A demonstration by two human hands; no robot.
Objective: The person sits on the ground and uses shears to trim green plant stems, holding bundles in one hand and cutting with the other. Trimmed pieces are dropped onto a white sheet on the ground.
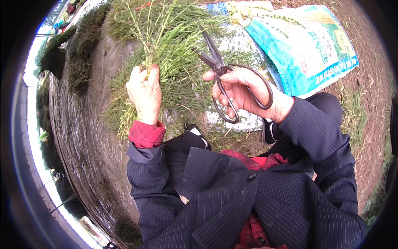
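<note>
My left hand (145, 90) is closed around the lower stems of a bunch of leafy green plants (161, 37), which fan out above it. To the right, my right hand (245, 90) holds iron scissors (219, 67) by their large looped handles. The blades are parted and point up and left, close to the leafy stems. Below both hands lies a heap of cut green stalks (186, 84), partly over a whitish sheet (233, 46) strewn with small green bits.
A blue and white printed woven sack (301, 46) lies at upper right, with yellowish plant sprigs (241, 15) at its left end. Dark plant heaps (84, 46) and plastic film (90, 140) stretch along the left. Bare soil (370, 93) borders the right. Someone in the far upper left is small and blurred.
</note>
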